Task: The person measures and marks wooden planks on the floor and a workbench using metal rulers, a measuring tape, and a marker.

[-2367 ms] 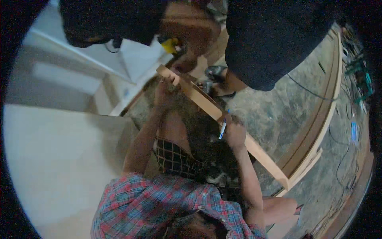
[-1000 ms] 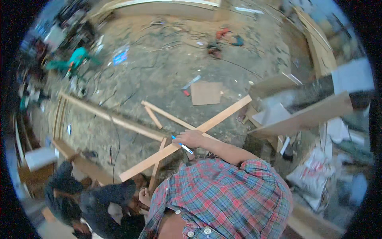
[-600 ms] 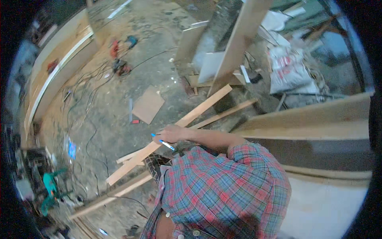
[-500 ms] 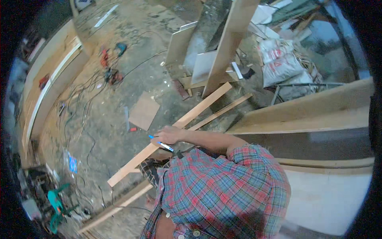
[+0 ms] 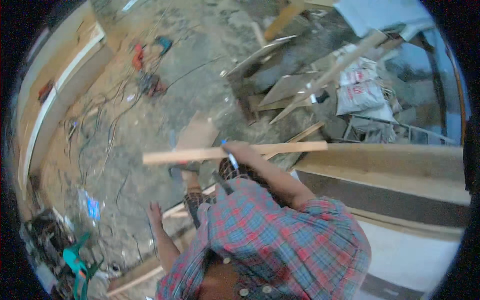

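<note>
Stained grey concrete floor [image 5: 165, 117] below us; our right hand [image 5: 238, 151] clamped around pale flat wooden strip [image 5: 187, 156] and slim blue-and-white pen [image 5: 233, 161], strip crossways before us; our left hand [image 5: 155, 211] empty, fingers extended.

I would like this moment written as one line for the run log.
right hand: holds wooden strip and blue-and-white pen | left hand: apparently empty, apart from wooden strip
</note>
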Demonstrator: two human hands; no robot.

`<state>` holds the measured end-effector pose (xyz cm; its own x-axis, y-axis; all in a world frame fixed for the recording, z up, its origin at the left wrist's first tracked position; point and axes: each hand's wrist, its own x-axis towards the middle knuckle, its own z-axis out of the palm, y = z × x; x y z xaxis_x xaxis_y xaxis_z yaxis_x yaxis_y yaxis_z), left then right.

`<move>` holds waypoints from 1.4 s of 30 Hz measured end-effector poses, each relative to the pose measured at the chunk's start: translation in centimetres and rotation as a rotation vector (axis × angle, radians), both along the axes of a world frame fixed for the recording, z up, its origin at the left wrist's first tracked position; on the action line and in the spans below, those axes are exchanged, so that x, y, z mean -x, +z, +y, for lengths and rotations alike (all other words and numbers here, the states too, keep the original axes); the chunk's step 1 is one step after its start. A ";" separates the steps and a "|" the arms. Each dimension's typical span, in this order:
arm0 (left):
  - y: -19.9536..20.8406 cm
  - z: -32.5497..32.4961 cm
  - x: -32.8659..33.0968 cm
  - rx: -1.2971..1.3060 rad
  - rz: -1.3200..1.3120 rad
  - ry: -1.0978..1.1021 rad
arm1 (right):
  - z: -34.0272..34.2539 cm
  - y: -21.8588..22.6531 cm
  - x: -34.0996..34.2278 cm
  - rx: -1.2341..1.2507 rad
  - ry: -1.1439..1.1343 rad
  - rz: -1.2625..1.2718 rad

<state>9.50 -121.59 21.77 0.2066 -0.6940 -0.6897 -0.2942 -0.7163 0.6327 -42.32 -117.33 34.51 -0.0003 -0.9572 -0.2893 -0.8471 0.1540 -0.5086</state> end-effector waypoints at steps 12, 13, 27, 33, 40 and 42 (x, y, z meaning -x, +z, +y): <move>-27.2 2.4 9.6 -0.001 -0.242 -0.629 | 6.2 -15.2 2.9 -0.458 -0.367 -0.019; -31.5 4.3 11.1 -0.148 -0.140 -0.480 | 7.3 -14.9 5.0 -0.494 -0.437 -0.163; -54.3 -0.4 29.4 -0.310 0.524 0.640 | 12.1 -20.2 14.4 -1.046 -1.777 -0.082; -55.6 -0.3 32.1 -0.322 0.341 0.452 | 11.3 -19.9 15.3 -1.001 -1.562 -0.251; -44.7 -2.0 28.2 -0.338 -0.051 -0.059 | 9.6 -18.4 14.9 -0.894 -1.157 -0.388; -40.2 -5.6 28.3 -0.307 -0.146 -0.220 | 7.5 -18.3 14.9 -0.801 -1.128 -0.399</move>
